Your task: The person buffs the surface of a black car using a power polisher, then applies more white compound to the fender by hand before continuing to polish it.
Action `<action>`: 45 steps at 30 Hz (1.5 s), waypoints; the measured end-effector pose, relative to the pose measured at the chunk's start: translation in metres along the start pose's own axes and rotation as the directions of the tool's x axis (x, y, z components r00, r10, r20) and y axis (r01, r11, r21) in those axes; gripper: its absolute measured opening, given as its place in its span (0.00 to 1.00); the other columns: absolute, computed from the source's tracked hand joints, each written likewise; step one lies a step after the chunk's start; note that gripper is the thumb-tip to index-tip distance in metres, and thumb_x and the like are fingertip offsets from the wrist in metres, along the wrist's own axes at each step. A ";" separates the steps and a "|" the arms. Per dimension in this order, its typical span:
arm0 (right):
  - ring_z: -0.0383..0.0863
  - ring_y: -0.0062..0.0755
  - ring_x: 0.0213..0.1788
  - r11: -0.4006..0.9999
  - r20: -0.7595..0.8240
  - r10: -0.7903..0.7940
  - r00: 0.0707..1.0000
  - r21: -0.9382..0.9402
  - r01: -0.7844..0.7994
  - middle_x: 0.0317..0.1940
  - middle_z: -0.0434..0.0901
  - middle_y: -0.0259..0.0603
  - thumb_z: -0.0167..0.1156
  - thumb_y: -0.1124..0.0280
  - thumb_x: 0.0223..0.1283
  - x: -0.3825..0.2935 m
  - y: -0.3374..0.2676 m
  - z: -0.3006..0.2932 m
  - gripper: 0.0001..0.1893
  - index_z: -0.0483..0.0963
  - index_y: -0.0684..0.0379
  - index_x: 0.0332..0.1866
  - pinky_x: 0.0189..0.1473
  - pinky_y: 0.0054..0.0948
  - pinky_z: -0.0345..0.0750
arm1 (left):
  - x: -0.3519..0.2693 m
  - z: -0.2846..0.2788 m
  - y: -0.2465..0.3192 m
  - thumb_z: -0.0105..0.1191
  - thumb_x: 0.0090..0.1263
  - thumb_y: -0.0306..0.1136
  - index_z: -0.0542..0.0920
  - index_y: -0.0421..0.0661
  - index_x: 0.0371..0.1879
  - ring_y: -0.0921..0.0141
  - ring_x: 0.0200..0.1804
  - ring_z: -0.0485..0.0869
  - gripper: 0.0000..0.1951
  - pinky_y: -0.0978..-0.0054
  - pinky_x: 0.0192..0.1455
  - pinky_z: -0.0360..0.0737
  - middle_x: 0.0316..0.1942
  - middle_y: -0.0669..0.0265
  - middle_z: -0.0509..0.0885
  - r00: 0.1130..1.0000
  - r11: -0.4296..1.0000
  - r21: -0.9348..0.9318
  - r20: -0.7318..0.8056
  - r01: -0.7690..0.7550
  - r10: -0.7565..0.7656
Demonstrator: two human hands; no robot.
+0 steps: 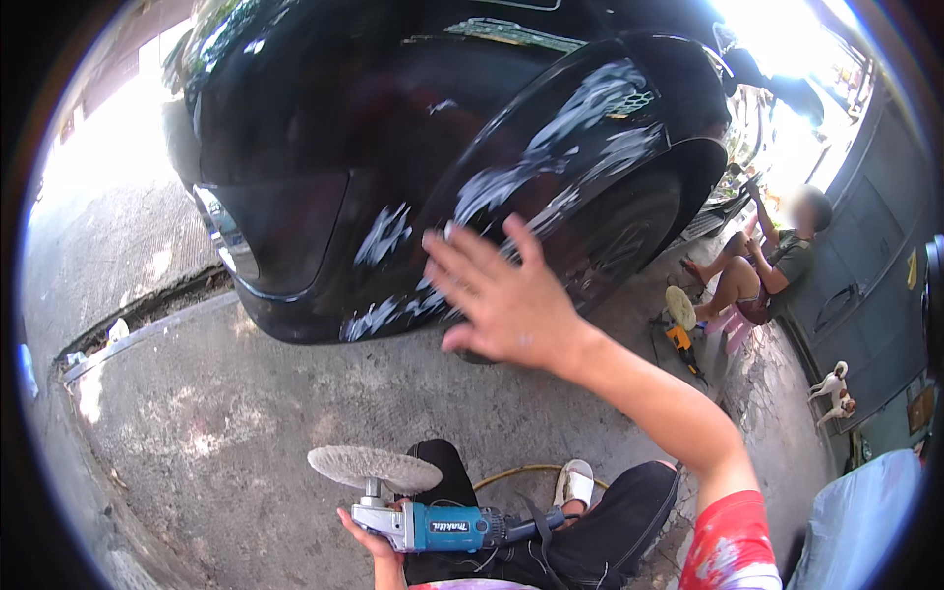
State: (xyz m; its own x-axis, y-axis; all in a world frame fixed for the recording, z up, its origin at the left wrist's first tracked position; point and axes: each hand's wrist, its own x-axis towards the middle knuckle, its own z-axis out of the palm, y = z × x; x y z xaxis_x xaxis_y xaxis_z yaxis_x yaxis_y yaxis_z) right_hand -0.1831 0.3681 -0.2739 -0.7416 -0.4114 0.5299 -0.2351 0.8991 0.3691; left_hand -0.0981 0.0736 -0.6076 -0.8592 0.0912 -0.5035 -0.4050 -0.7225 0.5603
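My left hand (374,532) is wrapped around the metal gear head of a teal Makita polisher (448,526), which lies across my lap. Its round wool pad (372,467) faces up, away from my legs. My right hand (509,310) is stretched forward with its fingers apart, holding nothing I can see. It is in front of the black car's bumper corner (295,214); whether the fingertips touch the paint I cannot tell. White compound is smeared in streaks (501,177) around the wheel arch and low on the bumper. The wheel (627,236) is partly in shadow.
A seated person (782,265) is at the right by a dark metal gate (877,221). Near them lies a yellow polisher (684,346) with a pale pad. A dog (835,391) stands farther right. A yellow hose or cord (516,470) curves behind my knees on the concrete floor (243,420).
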 end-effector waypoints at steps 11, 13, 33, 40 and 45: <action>0.61 0.45 0.73 0.992 0.087 0.077 0.993 -0.108 -0.067 0.72 0.60 0.52 0.61 0.37 0.51 0.047 -0.020 -0.031 0.47 0.66 0.67 0.68 0.74 0.57 0.48 | 0.010 -0.004 -0.003 0.33 0.66 0.76 0.75 0.39 0.44 0.60 0.34 0.84 0.43 0.63 0.40 0.82 0.33 0.55 0.83 0.998 0.997 0.071 0.066 0.001 -0.005; 0.63 0.41 0.73 0.974 -0.103 0.156 0.982 -0.150 -0.170 0.71 0.64 0.50 0.61 0.39 0.51 0.031 -0.019 -0.020 0.44 0.69 0.65 0.65 0.73 0.59 0.47 | 0.002 0.011 -0.003 0.34 0.66 0.76 0.74 0.40 0.48 0.60 0.36 0.84 0.43 0.63 0.42 0.82 0.36 0.55 0.83 1.000 0.998 0.054 -0.019 -0.011 0.012; 0.58 0.44 0.74 0.930 -0.230 0.166 0.959 -0.286 -0.230 0.69 0.65 0.52 0.58 0.38 0.56 0.025 0.028 -0.031 0.41 0.70 0.61 0.66 0.73 0.56 0.51 | 0.011 -0.002 -0.002 0.36 0.66 0.76 0.78 0.46 0.39 0.63 0.31 0.83 0.38 0.63 0.40 0.82 0.28 0.61 0.82 0.998 0.998 0.061 -0.052 -0.023 0.027; 0.54 0.42 0.77 0.915 0.105 0.056 0.993 -0.404 -0.009 0.75 0.57 0.48 0.53 0.35 0.56 -0.019 -0.054 0.083 0.47 0.63 0.67 0.70 0.74 0.58 0.46 | -0.006 0.026 0.001 0.35 0.65 0.76 0.74 0.42 0.50 0.61 0.36 0.84 0.43 0.63 0.42 0.82 0.36 0.58 0.83 0.996 0.994 0.098 -0.070 -0.045 0.052; 0.60 0.46 0.75 0.660 0.500 -0.104 0.860 0.682 -0.316 0.72 0.63 0.52 0.49 0.46 0.70 -0.031 -0.133 0.087 0.35 0.65 0.66 0.70 0.73 0.52 0.58 | -0.001 0.001 0.005 0.30 0.64 0.78 0.77 0.37 0.43 0.59 0.31 0.84 0.47 0.64 0.37 0.82 0.29 0.55 0.83 0.999 0.992 0.118 -0.009 -0.037 0.038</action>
State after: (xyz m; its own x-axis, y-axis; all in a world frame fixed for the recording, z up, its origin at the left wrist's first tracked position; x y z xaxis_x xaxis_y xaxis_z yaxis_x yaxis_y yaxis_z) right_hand -0.1838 0.2737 -0.4062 -0.9272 -0.3729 0.0353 -0.3488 0.8250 -0.4446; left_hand -0.0995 0.0703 -0.6038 -0.8711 0.0573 -0.4878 -0.4073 -0.6394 0.6522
